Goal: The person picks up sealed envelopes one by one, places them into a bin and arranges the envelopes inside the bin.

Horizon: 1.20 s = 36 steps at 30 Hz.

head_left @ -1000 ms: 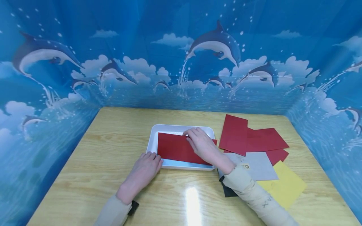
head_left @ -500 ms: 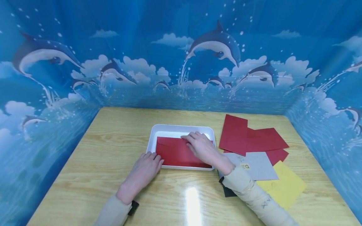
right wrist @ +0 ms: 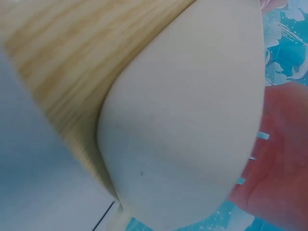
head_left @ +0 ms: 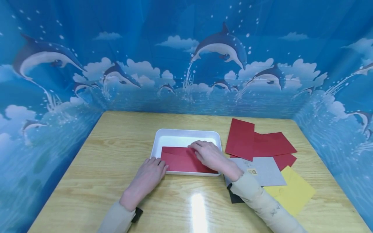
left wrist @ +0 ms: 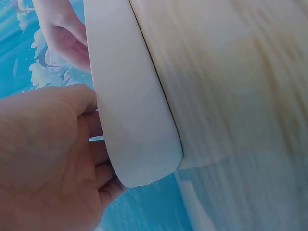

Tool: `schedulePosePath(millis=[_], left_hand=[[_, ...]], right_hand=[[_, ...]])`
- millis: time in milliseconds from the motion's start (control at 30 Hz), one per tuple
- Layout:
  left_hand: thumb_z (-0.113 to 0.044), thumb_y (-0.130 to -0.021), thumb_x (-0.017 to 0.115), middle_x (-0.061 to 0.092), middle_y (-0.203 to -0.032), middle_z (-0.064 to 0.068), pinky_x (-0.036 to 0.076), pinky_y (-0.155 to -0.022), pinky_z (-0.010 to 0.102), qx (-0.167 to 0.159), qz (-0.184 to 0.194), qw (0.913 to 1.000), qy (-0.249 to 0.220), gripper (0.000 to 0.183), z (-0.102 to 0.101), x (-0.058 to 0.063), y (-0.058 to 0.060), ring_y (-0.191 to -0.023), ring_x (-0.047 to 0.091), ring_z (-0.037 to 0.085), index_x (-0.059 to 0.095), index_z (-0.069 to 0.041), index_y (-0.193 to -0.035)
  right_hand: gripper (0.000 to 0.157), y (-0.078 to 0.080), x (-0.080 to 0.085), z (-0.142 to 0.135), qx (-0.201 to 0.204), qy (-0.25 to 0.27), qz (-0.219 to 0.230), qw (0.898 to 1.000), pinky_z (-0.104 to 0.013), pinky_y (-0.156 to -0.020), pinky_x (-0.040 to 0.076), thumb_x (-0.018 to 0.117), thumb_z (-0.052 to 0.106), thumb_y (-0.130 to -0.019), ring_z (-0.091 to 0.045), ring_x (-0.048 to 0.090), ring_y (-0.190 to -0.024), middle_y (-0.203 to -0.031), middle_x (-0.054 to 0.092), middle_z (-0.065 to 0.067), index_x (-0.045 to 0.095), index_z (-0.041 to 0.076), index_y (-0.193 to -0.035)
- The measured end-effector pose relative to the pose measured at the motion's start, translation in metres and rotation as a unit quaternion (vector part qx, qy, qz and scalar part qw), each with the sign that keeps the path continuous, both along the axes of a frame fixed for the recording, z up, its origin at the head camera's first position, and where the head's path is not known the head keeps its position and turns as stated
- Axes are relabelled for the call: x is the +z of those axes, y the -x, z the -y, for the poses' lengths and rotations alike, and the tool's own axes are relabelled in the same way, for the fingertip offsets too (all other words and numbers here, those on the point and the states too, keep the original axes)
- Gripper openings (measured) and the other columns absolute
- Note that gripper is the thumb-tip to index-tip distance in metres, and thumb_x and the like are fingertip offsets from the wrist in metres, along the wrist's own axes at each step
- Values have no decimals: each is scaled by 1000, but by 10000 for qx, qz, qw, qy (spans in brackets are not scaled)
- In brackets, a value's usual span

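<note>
A red envelope (head_left: 180, 160) lies lengthwise along the near side of the white tray (head_left: 175, 133). My right hand (head_left: 208, 155) reaches over the tray's right side and holds the envelope near its far edge. At the front-left corner, my left hand (head_left: 150, 171) has its fingers hooked over the rim, with the fingertips close to the envelope's left end. The left wrist view shows the tray wall (left wrist: 130, 96) in front of those fingers. In the right wrist view the tray's outer wall (right wrist: 183, 115) hides the right fingertips and the envelope.
Right of the tray lie several overlapping red envelopes (head_left: 240, 139), a grey envelope (head_left: 269, 171) with a small label and a yellow one (head_left: 294, 191). A black piece (head_left: 236, 198) shows under the right sleeve. A dolphin-printed curtain (head_left: 186, 58) surrounds the wooden table (head_left: 122, 136).
The red envelope has shifted left and toward me in the tray, its far edge coming nearer and baring more tray floor. My right hand moved with it; the left stayed put.
</note>
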State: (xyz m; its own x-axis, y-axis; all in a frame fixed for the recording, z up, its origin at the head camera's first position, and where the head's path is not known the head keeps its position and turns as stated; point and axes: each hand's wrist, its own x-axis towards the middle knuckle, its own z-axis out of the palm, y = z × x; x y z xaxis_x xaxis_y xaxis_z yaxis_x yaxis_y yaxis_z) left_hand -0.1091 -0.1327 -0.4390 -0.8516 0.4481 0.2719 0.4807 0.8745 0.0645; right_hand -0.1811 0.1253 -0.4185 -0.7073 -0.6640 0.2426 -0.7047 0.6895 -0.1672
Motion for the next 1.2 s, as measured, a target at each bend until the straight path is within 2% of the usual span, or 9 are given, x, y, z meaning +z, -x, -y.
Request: schedulePosePath(millis=[133, 367, 567, 733, 867, 1033, 1200], left_hand=[[-23, -101, 63, 64, -86, 7, 45, -72, 37, -10, -16, 10000, -9, 22, 0, 0, 0, -78, 53, 25, 65, -6, -88], [-23, -101, 63, 62, -83, 6, 44, -69, 35, -8, -100, 9999, -4, 22, 1, 0, -1, -76, 51, 24, 64, -6, -87], [-24, -101, 62, 63, -85, 6, 45, -71, 36, 35, 1, 10000, 41, 22, 0, 0, -1, -78, 51, 24, 65, -6, -88], [-24, -101, 63, 61, -83, 5, 44, -70, 35, 11, -30, 10000, 57, 22, 0, 0, 0, -76, 50, 23, 64, -7, -88], [-23, -101, 64, 61, -82, 4, 43, -69, 34, 6, -53, 10000, 36, 21, 0, 1, -1, -76, 49, 22, 65, -6, -88], [-22, -100, 65, 61, -82, 5, 44, -69, 35, 23, -53, 10000, -36, 21, 0, 2, -2, -76, 50, 23, 64, -6, -87], [-23, -101, 64, 62, -83, 5, 44, -70, 35, 88, 114, 9999, -3, 21, -1, 2, -1, -77, 50, 23, 65, -6, -88]], right_hand=[[23, -1, 3, -5, -8, 181, -240, 9995, -40, -81, 55, 72, 6, -92, -23, 69, -92, -110, 72, -6, 73, 10, -115], [18, -3, 16, -18, -523, 355, 91, 9980, -35, -79, 56, 77, 9, -89, -18, 66, -87, -99, 71, -1, 74, 13, -106], [15, -6, 24, -36, -705, 506, -12, 9962, -32, -70, 55, 78, 10, -89, -15, 64, -81, -95, 70, -1, 73, 13, -102], [16, -9, 29, -59, -919, 564, -78, 9941, -31, -69, 54, 80, 12, -88, -14, 62, -79, -96, 69, -2, 73, 11, -103], [18, -12, 31, -81, -1314, 648, -56, 9892, -35, -70, 56, 80, 14, -88, -17, 62, -80, -96, 70, -3, 73, 11, -105], [20, -15, 29, -110, -1827, 526, 27, 9818, -43, -74, 58, 79, 16, -89, -23, 66, -87, -99, 70, -6, 71, 11, -107], [19, -21, 25, -137, -2100, 417, 126, 9767, -44, -72, 57, 78, 14, -89, -25, 65, -84, -99, 70, -8, 70, 10, -107]])
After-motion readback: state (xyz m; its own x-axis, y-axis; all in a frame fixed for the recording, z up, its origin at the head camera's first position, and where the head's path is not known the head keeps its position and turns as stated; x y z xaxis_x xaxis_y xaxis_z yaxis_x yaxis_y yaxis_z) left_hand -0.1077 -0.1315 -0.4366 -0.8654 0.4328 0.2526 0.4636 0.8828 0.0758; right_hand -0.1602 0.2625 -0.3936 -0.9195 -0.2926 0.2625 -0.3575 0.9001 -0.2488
